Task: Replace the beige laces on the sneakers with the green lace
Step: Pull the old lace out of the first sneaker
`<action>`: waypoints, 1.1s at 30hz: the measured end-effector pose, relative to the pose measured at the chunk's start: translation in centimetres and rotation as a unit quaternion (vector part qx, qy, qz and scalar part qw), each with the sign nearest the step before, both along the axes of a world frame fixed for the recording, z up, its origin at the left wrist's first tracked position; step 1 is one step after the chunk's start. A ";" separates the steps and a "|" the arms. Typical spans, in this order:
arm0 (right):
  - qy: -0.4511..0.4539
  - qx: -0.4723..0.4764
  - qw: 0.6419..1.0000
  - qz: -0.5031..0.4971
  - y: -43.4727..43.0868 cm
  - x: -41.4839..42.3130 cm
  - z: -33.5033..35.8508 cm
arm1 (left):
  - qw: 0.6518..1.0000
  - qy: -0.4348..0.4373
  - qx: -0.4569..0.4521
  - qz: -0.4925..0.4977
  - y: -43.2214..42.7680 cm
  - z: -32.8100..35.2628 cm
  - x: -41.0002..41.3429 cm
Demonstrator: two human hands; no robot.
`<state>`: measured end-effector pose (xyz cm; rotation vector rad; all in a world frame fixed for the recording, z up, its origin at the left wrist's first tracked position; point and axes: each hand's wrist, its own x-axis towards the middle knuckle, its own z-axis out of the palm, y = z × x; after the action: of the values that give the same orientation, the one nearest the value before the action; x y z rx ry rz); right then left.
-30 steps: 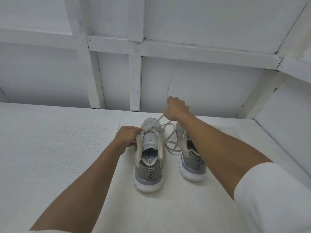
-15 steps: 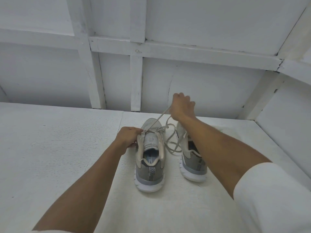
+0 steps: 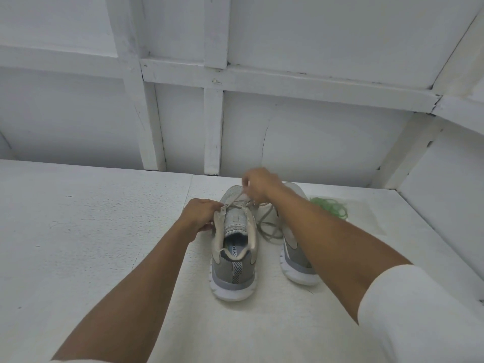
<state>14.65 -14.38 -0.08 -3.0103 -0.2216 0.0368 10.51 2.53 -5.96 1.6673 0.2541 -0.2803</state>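
Two grey sneakers with white soles stand side by side on the white surface, heels toward me. My left hand [image 3: 200, 214] grips the left edge of the left sneaker [image 3: 234, 258] near its top eyelets. My right hand [image 3: 258, 184] hovers over the toe end and pinches the beige lace [image 3: 235, 199], which runs taut down to the eyelets. Loose lace loops [image 3: 269, 229] lie between the shoes. My right forearm covers much of the right sneaker [image 3: 296, 260]. A bundle of green lace [image 3: 331, 206] lies to the right of the shoes.
The white textured surface [image 3: 91, 244] stretches wide to the left and toward me. A white panelled wall [image 3: 288, 142] rises just behind the shoes, and a side wall [image 3: 445, 192] closes in on the right.
My right hand has come down and back toward the shoe's toe after its higher pull. The green lace has come into view on the right. My left hand keeps its hold.
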 end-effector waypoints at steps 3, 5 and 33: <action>-0.121 -0.034 0.990 -0.068 -2.3 0.2 1.7 | 1.000 -0.002 -0.006 -0.001 -0.1 0.2 -0.3; -0.116 -0.029 0.989 -0.085 -3.4 0.5 2.0 | 1.000 -0.001 -0.009 0.001 -0.2 0.4 -0.4; -0.095 0.097 0.983 -0.123 -4.9 -0.9 3.0 | 1.000 0.009 -0.013 0.013 -0.2 0.1 -0.1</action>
<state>13.78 -19.25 2.87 -2.8201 0.1256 -0.2791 10.37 2.35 -5.89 1.6357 0.2839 -0.2777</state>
